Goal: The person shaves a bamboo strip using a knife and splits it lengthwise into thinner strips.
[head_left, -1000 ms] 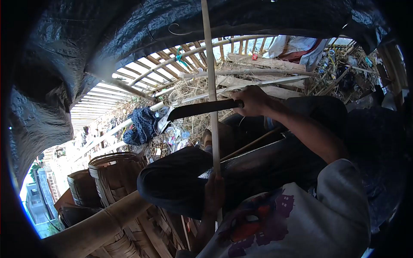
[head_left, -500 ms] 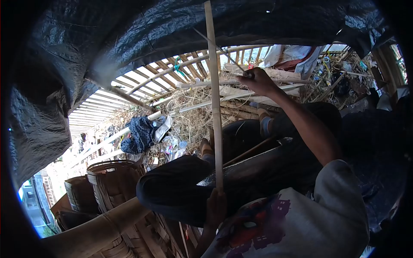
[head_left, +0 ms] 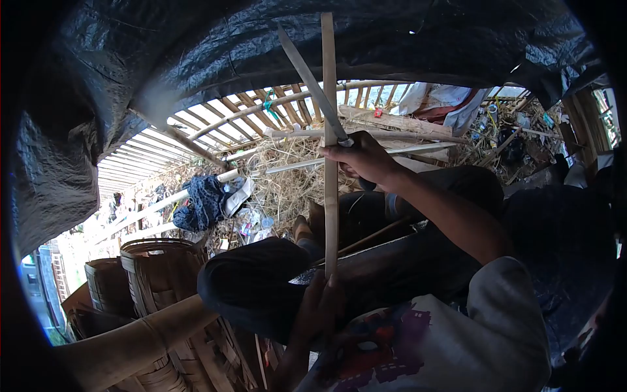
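A: Which step?
B: Knife (head_left: pixel 307 70) crossing strip (head_left: pixel 331 215) near its upper part. Probably mid blade work on the strip, or between strokes. Contact at the crossing: can't tell.
A: Next move, by judgement?
B: Calls for steady strip, controlled blade angle, left fingers well below the edge.
A: Right hand (head_left: pixel 366 157)?
B: Curled shut round the handle, index side reaching across the strip, just below the blade. Touching strip or just over it: can't tell.
A: Left hand (head_left: pixel 319 307)?
B: In shadow, down by the leg (head_left: pixel 261 268). Closed on the strip's lower part, fingertips along it. Exact grip unclear, bottom end hidden.
A: And strip?
B: Roughly upright in view, rising from left fingers, past right ones, up in front of the tarp (head_left: pixel 405 52). Straw (head_left: pixel 287 163) beyond.
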`<state>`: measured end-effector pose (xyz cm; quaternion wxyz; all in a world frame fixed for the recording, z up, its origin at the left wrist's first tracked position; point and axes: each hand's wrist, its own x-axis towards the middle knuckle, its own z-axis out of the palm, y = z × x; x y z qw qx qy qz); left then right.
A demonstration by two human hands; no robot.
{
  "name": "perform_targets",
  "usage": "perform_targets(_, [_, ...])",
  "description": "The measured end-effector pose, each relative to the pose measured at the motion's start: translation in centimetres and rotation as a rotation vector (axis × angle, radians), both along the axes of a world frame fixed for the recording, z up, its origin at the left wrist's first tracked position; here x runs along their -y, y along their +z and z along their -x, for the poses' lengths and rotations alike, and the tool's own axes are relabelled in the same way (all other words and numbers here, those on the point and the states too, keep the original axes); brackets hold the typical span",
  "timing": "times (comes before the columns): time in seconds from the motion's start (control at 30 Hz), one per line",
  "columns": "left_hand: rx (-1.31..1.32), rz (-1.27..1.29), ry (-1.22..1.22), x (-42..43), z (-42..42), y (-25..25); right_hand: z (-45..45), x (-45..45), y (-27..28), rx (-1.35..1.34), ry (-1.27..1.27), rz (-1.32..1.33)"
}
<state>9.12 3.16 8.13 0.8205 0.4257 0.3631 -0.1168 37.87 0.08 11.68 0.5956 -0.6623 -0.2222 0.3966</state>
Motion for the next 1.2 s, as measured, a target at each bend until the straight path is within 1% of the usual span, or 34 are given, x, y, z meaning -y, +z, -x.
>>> perform_targets(0.03, [0.129, -0.088, 0.050, -0.1, -1.9, 2.1, 0.7, -0.1, 0.2, 0.011, 0.061, 0.009])
perform_targets(0.07, [0.251, -0.178, 0.102, -0.4, -3.4, 3.3, 0.9, 0.3, 0.1, 0.018, 0.201, 0.100])
perform_targets(0.1, [0.245, -0.175, 0.123, -1.0, -4.5, 3.5, 1.3, 0.5, 0.5, 0.014, 0.222, 0.105])
perform_targets(0.17, [0.263, -0.159, 0.138, -2.7, -5.9, 3.6, 2.1, 0.9, 1.6, 0.176, 0.370, 0.231])
perform_targets(0.2, [0.262, -0.159, 0.149, -2.9, -5.9, 3.5, 2.1, 1.2, 1.1, 0.301, 0.351, 0.049])
perform_targets(0.23, [0.280, -0.138, 0.156, -3.1, -5.8, 3.3, 1.5, 1.7, 1.3, 0.300, 0.361, 0.050])
perform_targets(0.3, [0.290, -0.111, 0.171, -2.7, -5.6, 3.2, 0.2, 2.9, 2.2, 0.512, 0.392, 0.067])
perform_targets(0.33, [0.210, -0.083, 0.305, -2.2, -5.7, 3.2, -0.3, 3.4, 2.7, 0.619, 0.402, 0.084])
perform_targets(0.37, [0.127, -0.050, 0.438, -1.9, -5.8, 3.2, -0.3, 3.5, 2.7, 0.618, 0.412, 0.088])
perform_targets(0.4, [0.124, -0.043, 0.446, -1.8, -5.7, 3.0, -0.1, 3.8, 2.6, 0.763, 0.445, 0.149])
perform_targets(0.43, [0.168, -0.063, 0.365, -2.0, -5.7, 2.7, 0.4, 4.2, 2.5, 0.908, 0.476, 0.210])
perform_targets(0.47, [0.215, -0.085, 0.283, -2.1, -5.7, 2.4, 1.3, 4.4, 1.3, 0.946, 0.435, 0.195])
perform_targets(0.5, [0.216, -0.082, 0.289, -2.0, -5.9, 2.2, 2.1, 4.5, 0.2, 0.948, 0.442, 0.195])
perform_targets(0.57, [0.175, -0.110, 0.332, -1.7, -6.0, 1.7, 3.5, 4.6, -1.4, 1.111, 0.502, 0.261])
perform_targets(0.6, [0.173, -0.108, 0.335, -1.4, -5.9, 1.0, 4.2, 4.5, -0.9, 1.039, 0.518, 0.293])
perform_targets(0.67, [0.237, -0.507, 0.295, -0.8, -5.9, -0.1, 4.5, 4.3, -1.1, 1.049, 0.511, 0.334])
perform_targets(0.7, [0.237, -0.504, 0.293, -0.8, -5.8, 0.1, 4.6, 4.3, -1.2, 1.062, 0.501, 0.375])
perform_targets(0.77, [0.186, -0.349, 0.275, -1.0, -5.9, 1.0, 4.0, 4.3, -1.6, 1.067, 0.489, 0.382])
perform_targets(0.8, [0.188, -0.345, 0.270, -1.2, -5.6, 0.1, 3.8, 4.3, -1.7, 1.072, 0.477, 0.386])
perform_targets(0.83, [0.221, -0.360, 0.240, -1.4, -4.9, -1.5, 3.7, 4.3, -1.7, 1.070, 0.475, 0.393])
perform_targets(0.87, [0.256, -0.374, 0.212, -1.5, -4.9, -1.6, 3.6, 4.2, -1.7, 1.098, 0.494, 0.427])
perform_targets(0.93, [0.241, -0.405, 0.210, -1.4, -5.0, -1.2, 3.0, 4.1, -1.5, 1.129, 0.512, 0.460])
perform_targets(1.0, [0.216, -0.440, 0.208, -1.6, -5.0, -0.2, 2.6, 3.9, -1.3, 1.175, 0.460, 0.496])
perform_targets(1.07, [0.217, -0.490, 0.115, -2.0, -5.2, 0.1, 2.6, 3.6, -1.3, 1.181, 0.460, 0.505])
perform_targets(1.13, [0.229, -0.518, 0.100, -2.0, -5.3, 0.4, 2.3, 3.5, -1.2, 1.189, 0.462, 0.519])
perform_targets(1.2, [0.238, -0.553, 0.084, -2.0, -4.7, 0.3, 1.7, 3.4, -1.2, 1.309, 0.376, 0.457])
